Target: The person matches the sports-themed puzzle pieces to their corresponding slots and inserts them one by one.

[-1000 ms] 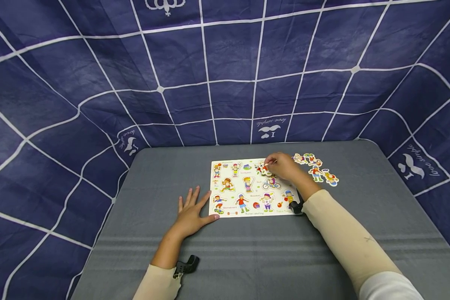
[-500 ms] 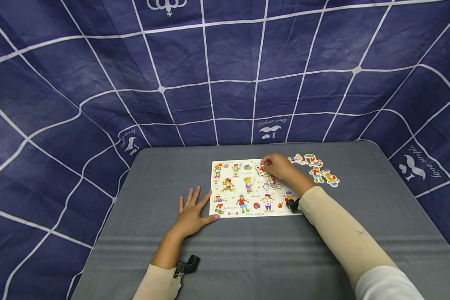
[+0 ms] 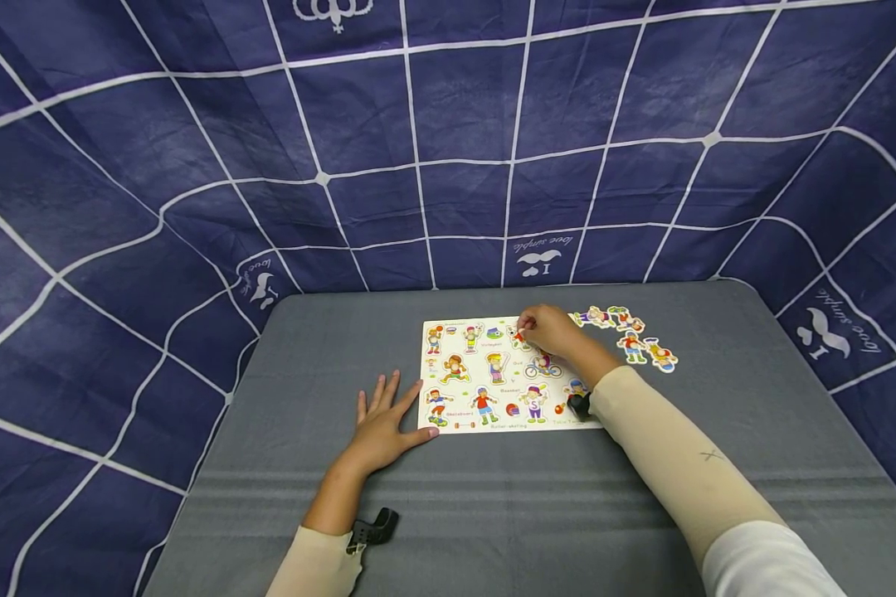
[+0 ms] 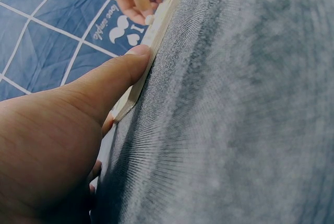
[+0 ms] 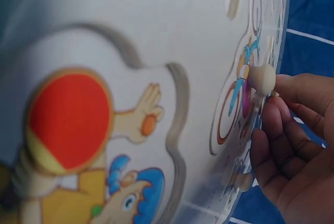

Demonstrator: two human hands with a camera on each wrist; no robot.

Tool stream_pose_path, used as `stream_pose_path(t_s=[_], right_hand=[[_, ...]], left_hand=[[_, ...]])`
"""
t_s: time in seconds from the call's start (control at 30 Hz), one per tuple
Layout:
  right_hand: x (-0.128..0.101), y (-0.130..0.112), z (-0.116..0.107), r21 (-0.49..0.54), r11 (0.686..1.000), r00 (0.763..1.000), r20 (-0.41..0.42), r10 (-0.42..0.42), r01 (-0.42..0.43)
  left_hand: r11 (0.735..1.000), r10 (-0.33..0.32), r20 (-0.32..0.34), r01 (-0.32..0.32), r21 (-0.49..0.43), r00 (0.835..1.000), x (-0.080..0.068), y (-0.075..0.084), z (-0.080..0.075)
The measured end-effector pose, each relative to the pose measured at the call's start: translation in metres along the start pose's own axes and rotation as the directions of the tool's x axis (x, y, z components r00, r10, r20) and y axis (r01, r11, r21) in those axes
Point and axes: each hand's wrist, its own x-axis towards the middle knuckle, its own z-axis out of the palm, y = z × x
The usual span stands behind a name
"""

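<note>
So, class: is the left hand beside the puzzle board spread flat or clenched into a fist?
Spread flat. The left hand lies palm-down on the grey table with straight fingers, its thumb touching the puzzle board edge.

piece under right hand (image 3: pixel 551 330) hidden

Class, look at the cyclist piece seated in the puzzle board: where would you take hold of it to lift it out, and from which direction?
Probably by the wooden peg standing up from the cyclist piece. Pinch it from above with fingertips. The piece sits flush in the puzzle board, so its edges offer no purchase, while the peg's rounded head stands clear.
</note>
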Motion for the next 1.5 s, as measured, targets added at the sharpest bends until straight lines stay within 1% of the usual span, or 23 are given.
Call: stream_pose_path(t_s=[0.1,0.27,0.43,0.57,0.63,0.83,0.93,1.07,1.17,1.33,1.5], right_hand=[[-0.002,-0.001,0.0,-0.003,1.0,1.0,-0.004,0.0,0.0],[0.0,0.0,0.0,-0.001,0.999,0.999,0.009,0.032,-0.032],[0.002,0.002,0.002,-0.003,0.998,0.998,0.019,0.058,-0.058],[0.0,0.004,0.001,0.024,0.998,0.998,0.016,0.056,-0.056],[-0.002,0.005,0.001,0.045,0.998,0.999,-0.001,0.053,-0.052],[-0.006,0.009,-0.004,0.095,0.995,0.995,-0.096,0.036,-0.027],[-0.007,0.011,-0.007,0.136,0.99,0.991,-0.123,0.051,-0.034],[-0.011,0.011,-0.009,0.222,0.974,0.985,-0.15,0.082,-0.047],[-0.016,0.009,-0.009,0.263,0.964,0.98,-0.175,0.095,-0.046],[-0.024,0.006,-0.01,0.284,0.958,0.973,-0.206,0.101,-0.04],[-0.032,0.006,-0.008,0.308,0.951,0.966,-0.231,0.113,-0.037]], left_hand=[[1.0,0.001,-0.001,-0.001,0.001,1.0,0.0,0.001,0.0],[1.0,0.014,-0.019,-0.014,-0.006,1.0,0.0,0.002,0.001],[1.0,0.003,-0.007,-0.004,-0.006,1.0,0.001,0.002,0.001],[1.0,0.001,0.0,-0.001,-0.006,1.0,0.001,0.001,0.001],[1.0,0.005,-0.001,-0.005,-0.008,1.0,0.001,0.001,0.002],[1.0,0.012,-0.003,-0.012,-0.01,1.0,0.002,0.001,0.003],[1.0,0.008,0.001,-0.008,-0.004,1.0,0.002,0.001,0.002],[1.0,0.007,0.001,-0.007,-0.004,1.0,0.001,0.001,0.002],[1.0,0.011,-0.005,-0.011,-0.002,1.0,0.001,0.001,0.002],[1.0,0.018,-0.015,-0.018,-0.006,1.0,0.0,0.001,0.002],[1.0,0.009,-0.007,-0.009,-0.008,1.0,0.0,0.001,0.001]])
